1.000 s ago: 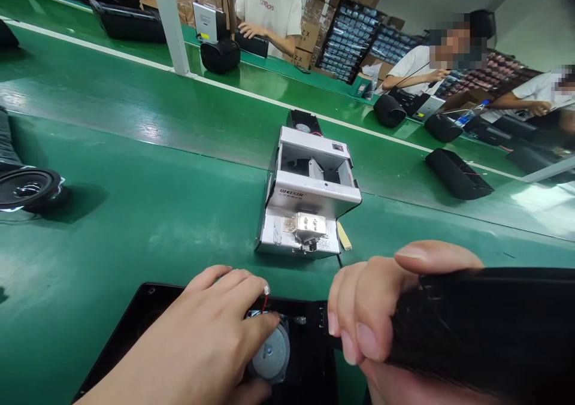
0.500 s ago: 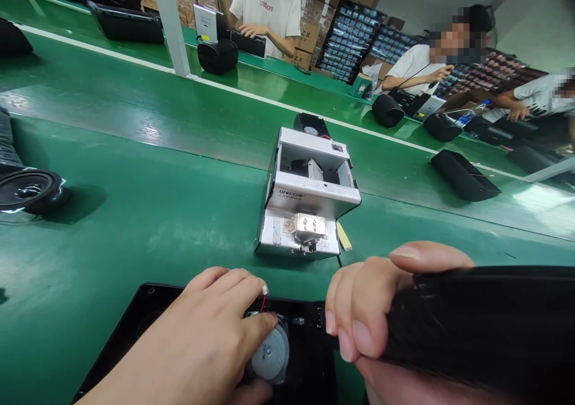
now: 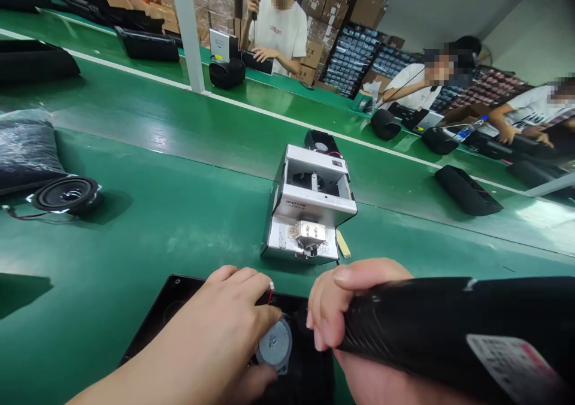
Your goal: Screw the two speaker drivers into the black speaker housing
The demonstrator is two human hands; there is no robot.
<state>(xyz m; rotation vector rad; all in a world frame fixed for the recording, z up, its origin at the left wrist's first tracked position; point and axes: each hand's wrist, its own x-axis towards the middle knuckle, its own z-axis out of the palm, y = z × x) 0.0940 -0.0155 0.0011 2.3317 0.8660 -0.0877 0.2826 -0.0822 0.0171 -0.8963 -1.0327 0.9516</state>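
Observation:
My left hand (image 3: 215,339) rests on a black panel (image 3: 155,321) at the near edge of the green belt, its fingers around a round silver speaker magnet (image 3: 275,344) with a thin red wire at my fingertip. My right hand (image 3: 341,315) is closed round the thick black barrel of a power tool (image 3: 449,330), which runs off to the right and carries a label. The tool's tip is hidden behind my fingers, just right of the magnet.
A silver screw feeder box (image 3: 309,204) stands just beyond my hands. A loose black speaker (image 3: 66,194) and a black bag (image 3: 24,147) lie at the left. Black speaker housings (image 3: 467,190) ride the far belt, where three people work. A white post (image 3: 188,30) stands behind.
The view has tilted and pulled back a little, showing more of the left side and of the tool's barrel. Both hands keep their hold in the same place.

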